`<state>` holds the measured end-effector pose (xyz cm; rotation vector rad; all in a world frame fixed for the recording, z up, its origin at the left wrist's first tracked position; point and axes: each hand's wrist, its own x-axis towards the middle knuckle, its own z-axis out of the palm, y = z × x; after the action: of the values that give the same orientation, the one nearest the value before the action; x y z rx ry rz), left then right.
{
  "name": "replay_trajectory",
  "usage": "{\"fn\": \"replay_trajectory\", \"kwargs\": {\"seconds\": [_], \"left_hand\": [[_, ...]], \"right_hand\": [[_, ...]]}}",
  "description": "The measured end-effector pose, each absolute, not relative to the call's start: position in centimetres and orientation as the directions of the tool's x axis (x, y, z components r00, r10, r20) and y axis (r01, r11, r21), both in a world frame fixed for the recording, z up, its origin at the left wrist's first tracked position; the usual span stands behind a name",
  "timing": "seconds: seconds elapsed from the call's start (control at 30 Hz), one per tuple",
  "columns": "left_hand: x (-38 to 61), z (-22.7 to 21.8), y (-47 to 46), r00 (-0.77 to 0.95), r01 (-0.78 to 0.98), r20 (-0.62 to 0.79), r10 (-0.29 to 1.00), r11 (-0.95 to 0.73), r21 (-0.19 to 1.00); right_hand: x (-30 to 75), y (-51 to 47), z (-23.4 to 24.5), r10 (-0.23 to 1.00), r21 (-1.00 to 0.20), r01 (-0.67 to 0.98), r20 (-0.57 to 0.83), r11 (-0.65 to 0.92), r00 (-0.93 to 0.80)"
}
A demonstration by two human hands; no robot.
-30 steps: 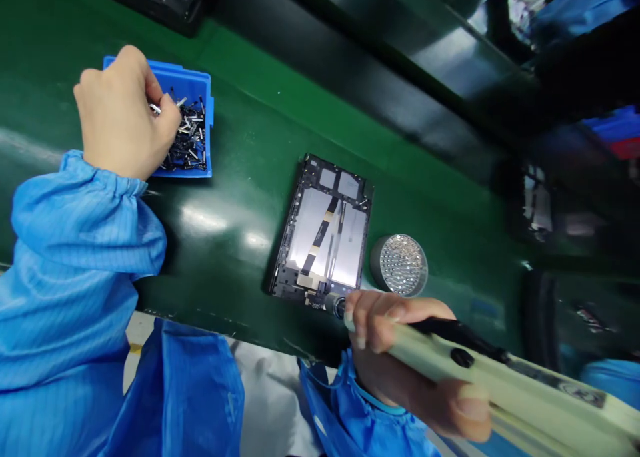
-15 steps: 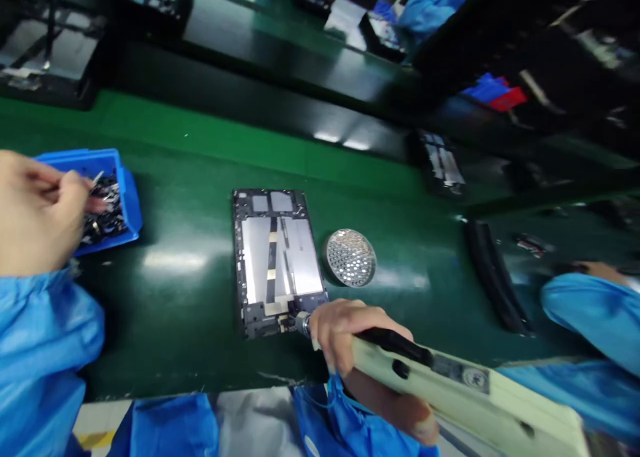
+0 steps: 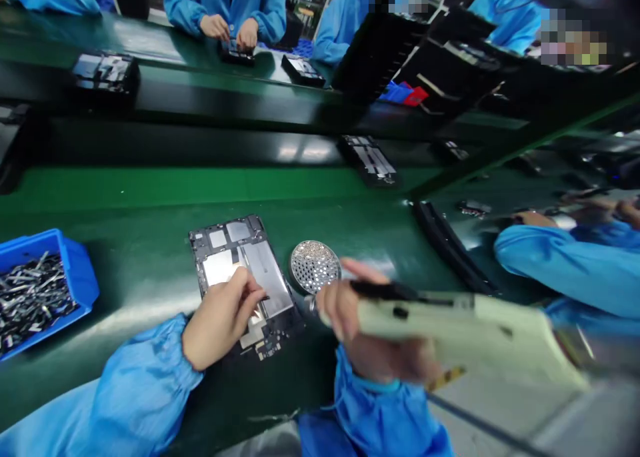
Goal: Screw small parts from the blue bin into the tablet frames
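An opened tablet [image 3: 267, 277] lies on the green bench, its metal plates and bottom circuit parts exposed. Over its lower left part is my left hand [image 3: 223, 320], thumb and fingers pinched together. Whatever may be between those fingertips is too small to make out. My right hand [image 3: 370, 330] is wrapped round a pale green electric screwdriver [image 3: 450, 330], blurred by motion. The screwdriver's tip points left, beside the tablet and just below a round perforated dish [image 3: 315, 263] with small screws in it.
At the left stands a blue bin [image 3: 83, 270] full of small dark and silver parts. Another tablet [image 3: 370, 160] sits on the back ledge. A long black strip [image 3: 450, 250] lies at the right, near a co-worker's sleeve [image 3: 560, 263]. Across the bench, another person's hands [image 3: 230, 33] handle a device.
My left hand has moved from the blue bin to over the tablet. The screwdriver tip has left the tablet's lower edge and shifted towards the dish. The view has tilted up.
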<state>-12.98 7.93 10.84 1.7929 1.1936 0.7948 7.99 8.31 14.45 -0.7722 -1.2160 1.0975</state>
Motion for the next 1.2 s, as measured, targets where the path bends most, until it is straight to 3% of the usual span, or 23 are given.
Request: {"fn": "replay_trajectory", "kwargs": {"seconds": [0.07, 0.13, 0.2, 0.37, 0.67, 1.0, 1.2], "left_hand": [[-14.0, 10.4, 8.2, 0.387, 0.588, 0.160, 0.908, -0.377, 0.716], [-14.8, 10.0, 8.3, 0.442, 0.676, 0.197, 0.875, -0.469, 0.568], [-15.3, 9.7, 8.3, 0.477, 0.699, 0.194, 0.857, -0.504, 0.508], [-16.0, 9.6, 8.3, 0.498, 0.682, 0.167, 0.851, -0.503, 0.531], [-16.3, 10.6, 8.8, 0.527, 0.627, 0.103, 0.844, -0.468, 0.623], [-17.5, 12.4, 9.9, 0.375, 0.593, 0.115, 0.920, -0.334, 0.732], [-18.4, 12.9, 10.6, 0.224, 0.633, 0.023, 0.974, -0.164, 0.757]], "right_hand": [[8.8, 11.4, 14.5, 0.902, -0.847, -0.327, 0.428, 0.420, 0.049], [9.2, 13.8, 13.7, 0.904, -0.839, -0.338, 0.408, 0.425, 0.126], [9.0, 15.2, 12.4, 0.919, -0.862, -0.324, 0.342, 0.390, 0.197], [7.6, 15.1, 10.0, 0.939, -0.898, -0.308, 0.245, 0.313, 0.241], [7.2, 15.0, 10.1, 0.957, -0.919, -0.312, 0.172, 0.242, 0.235], [6.9, 15.2, 10.5, 0.949, -0.902, -0.345, 0.172, 0.259, 0.263], [6.8, 15.2, 10.4, 0.948, -0.900, -0.347, 0.175, 0.264, 0.267]]}}
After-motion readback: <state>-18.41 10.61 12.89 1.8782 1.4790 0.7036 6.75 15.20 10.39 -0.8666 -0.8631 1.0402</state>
